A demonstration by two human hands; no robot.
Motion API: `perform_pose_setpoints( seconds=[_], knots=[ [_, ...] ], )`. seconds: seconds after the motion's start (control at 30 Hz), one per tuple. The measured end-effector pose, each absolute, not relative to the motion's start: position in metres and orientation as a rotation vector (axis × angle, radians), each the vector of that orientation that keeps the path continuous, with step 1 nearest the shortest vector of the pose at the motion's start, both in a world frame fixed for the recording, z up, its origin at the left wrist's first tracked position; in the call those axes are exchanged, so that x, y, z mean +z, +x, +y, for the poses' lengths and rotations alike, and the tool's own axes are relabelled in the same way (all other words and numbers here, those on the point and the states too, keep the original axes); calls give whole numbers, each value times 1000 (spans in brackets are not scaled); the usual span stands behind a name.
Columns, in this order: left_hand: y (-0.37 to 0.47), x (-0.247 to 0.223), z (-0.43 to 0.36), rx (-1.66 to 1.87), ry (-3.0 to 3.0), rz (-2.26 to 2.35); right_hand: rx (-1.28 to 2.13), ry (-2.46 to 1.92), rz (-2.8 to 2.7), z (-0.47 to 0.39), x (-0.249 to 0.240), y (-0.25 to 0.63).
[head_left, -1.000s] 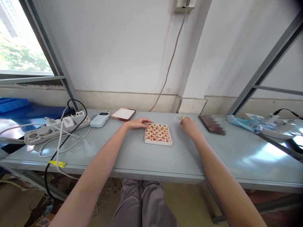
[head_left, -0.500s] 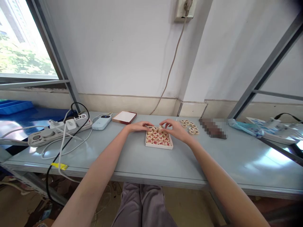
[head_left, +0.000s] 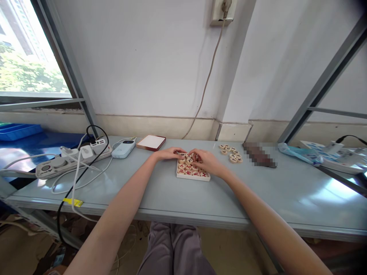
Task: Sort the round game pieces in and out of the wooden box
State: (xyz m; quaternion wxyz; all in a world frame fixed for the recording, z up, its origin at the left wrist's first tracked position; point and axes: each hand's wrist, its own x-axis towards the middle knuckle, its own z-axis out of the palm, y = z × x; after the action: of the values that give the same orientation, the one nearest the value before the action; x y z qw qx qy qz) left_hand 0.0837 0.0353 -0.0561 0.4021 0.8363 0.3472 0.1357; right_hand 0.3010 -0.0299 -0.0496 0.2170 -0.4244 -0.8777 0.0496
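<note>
A shallow white box sits on the grey table, filled with rows of round Chinese chess pieces; red characters show on the front rows. My left hand is closed around the box's back left corner, thumb near the pieces there. Over the box's right back part bends my right hand, thumb and fingers pinched on a chess piece in the back rows, mostly hidden by the fingers. Several loose chess pieces with dark characters lie to the right of the box.
Behind and left lies a box lid, white inside with a dark red edge. A light blue power bank and a power strip with cables occupy the left. Rightward are a blurred brown item and a plastic bag.
My right hand has shifted left and further over the box, its fingers now drawn closer together on the back pieces. The left hand stays at the back left corner.
</note>
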Motion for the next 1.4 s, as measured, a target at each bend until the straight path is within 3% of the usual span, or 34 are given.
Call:
perform_pose_setpoints(
  seconds=[0.4,0.6,0.7,0.83,1.1,1.23,1.4],
  knots=[
    [86,-59,38,350,2124,881,224,-1186,-2418,-27,-48,304],
    [85,-59,37,351,2084,885,-463,-1638,-2090,-7,-58,334],
    [85,-59,37,349,2079,885,-638,-1936,-1960,2,-71,353],
    [85,-60,38,347,2078,892,-499,-2288,-1996,5,-77,363],
    [85,-61,39,349,2101,885,-451,-2160,-2178,7,-69,360],
    [85,-60,37,349,2099,876,-357,-2025,-2061,5,-60,358],
    [86,-60,37,357,2105,864,206,-1467,-2178,-14,-35,344]
  ],
)
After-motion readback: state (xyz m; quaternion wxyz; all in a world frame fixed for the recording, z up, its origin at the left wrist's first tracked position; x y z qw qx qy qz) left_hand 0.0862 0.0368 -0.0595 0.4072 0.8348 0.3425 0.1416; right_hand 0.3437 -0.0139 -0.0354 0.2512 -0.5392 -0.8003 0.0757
